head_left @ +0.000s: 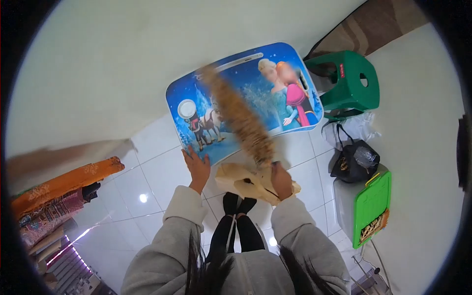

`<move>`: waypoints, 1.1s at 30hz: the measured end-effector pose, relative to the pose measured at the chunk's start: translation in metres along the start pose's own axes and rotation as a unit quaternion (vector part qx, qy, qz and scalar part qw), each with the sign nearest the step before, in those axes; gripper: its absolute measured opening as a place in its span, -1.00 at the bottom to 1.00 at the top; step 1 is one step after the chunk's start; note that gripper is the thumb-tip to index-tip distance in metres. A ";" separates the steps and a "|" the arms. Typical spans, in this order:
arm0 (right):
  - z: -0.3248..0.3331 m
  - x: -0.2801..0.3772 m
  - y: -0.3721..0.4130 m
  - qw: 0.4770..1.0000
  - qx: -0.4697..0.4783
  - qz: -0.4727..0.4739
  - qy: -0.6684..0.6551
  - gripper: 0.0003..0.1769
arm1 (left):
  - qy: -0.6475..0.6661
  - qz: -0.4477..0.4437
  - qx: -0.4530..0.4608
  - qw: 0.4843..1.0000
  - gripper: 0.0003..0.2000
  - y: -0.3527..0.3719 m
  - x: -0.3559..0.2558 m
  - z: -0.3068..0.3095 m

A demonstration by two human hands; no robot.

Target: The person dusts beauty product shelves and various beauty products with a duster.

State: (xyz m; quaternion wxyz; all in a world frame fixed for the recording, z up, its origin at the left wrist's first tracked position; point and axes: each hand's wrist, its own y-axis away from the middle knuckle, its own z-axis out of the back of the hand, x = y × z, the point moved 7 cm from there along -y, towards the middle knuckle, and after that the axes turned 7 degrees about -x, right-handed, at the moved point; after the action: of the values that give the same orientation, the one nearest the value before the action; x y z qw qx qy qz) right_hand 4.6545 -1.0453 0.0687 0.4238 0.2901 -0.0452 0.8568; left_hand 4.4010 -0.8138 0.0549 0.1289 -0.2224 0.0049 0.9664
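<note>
My right hand (281, 181) is closed round the lower end of a brown feather duster (241, 118), which slants up and left across a blue lap table (258, 93). Motion smears the duster's fluffy length. The tabletop carries printed cartoon figures, a round white cup recess (187, 108) at the left and a long slot along its far edge. At the near left corner my left hand (198, 169) lies against the table edge, fingers spread. Below the duster's lower end is a pale yellow object (231, 178) with a dark hole, partly covered by my right hand.
A green plastic stool (363, 81) stands right of the table. Below it are a black bag (355, 160) and a storage box with a green lid (372, 209). Folded cloths (69, 189) are stacked at the left. White tiles (160, 169) cover the floor.
</note>
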 end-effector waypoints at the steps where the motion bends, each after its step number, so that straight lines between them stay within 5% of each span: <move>1: -0.010 -0.024 -0.007 0.998 -0.046 -0.040 0.004 -0.72 | 0.005 0.003 -0.006 1.000 -0.20 -0.003 0.000 0.001; 4: 0.010 -0.043 -0.039 0.964 -0.181 -0.167 -0.097 -0.67 | 0.120 0.036 0.014 0.992 -0.13 -0.003 0.004 0.004; 6: 0.007 -0.038 -0.054 0.950 -0.199 -0.165 -0.177 -0.67 | 0.159 0.065 0.007 0.985 -0.08 -0.002 0.018 -0.003; 9: -0.032 -0.038 -0.043 0.982 -0.130 -0.058 -0.124 -0.71 | 0.198 0.140 0.030 0.970 0.00 -0.003 0.032 -0.015; 13: -0.049 0.007 -0.012 0.991 0.113 0.060 -0.048 -0.71 | 0.243 0.186 0.070 0.950 0.06 -0.011 0.046 -0.027; 15: -0.067 0.016 0.006 0.952 0.252 0.168 0.033 -0.66 | 0.288 0.101 0.165 0.938 0.08 -0.016 0.080 -0.075; 17: -0.059 0.019 -0.006 0.966 0.226 0.116 0.054 -0.68 | 0.280 0.111 0.183 0.936 0.10 -0.015 0.085 -0.079; 19: -0.042 0.025 -0.012 0.974 0.175 0.081 0.116 -0.70 | 0.221 0.214 0.116 0.944 0.11 -0.017 0.052 -0.034; 22: -0.035 -0.019 -0.020 0.995 0.027 -0.094 -0.025 -0.68 | 0.190 0.210 0.116 0.952 0.15 -0.017 0.051 -0.035; 25: -0.032 -0.050 -0.033 0.948 -0.156 -0.218 -0.174 -0.65 | 0.160 0.226 0.130 0.952 0.18 -0.016 0.047 -0.031; 27: -0.052 -0.052 -0.039 0.939 -0.155 -0.217 -0.218 -0.62 | 0.159 0.238 0.146 0.947 0.19 -0.018 0.045 -0.030; 33: -0.049 0.005 -0.017 0.992 0.108 0.050 -0.031 -0.66 | 0.160 0.229 0.151 0.948 0.21 -0.019 0.052 -0.038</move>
State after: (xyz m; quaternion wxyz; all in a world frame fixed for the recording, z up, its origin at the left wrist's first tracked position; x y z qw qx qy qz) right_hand 4.6423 -1.0150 0.0278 0.3454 0.3576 0.0202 0.8674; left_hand 4.3765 -0.7855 -0.0009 -0.0659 -0.3446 0.2225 0.9096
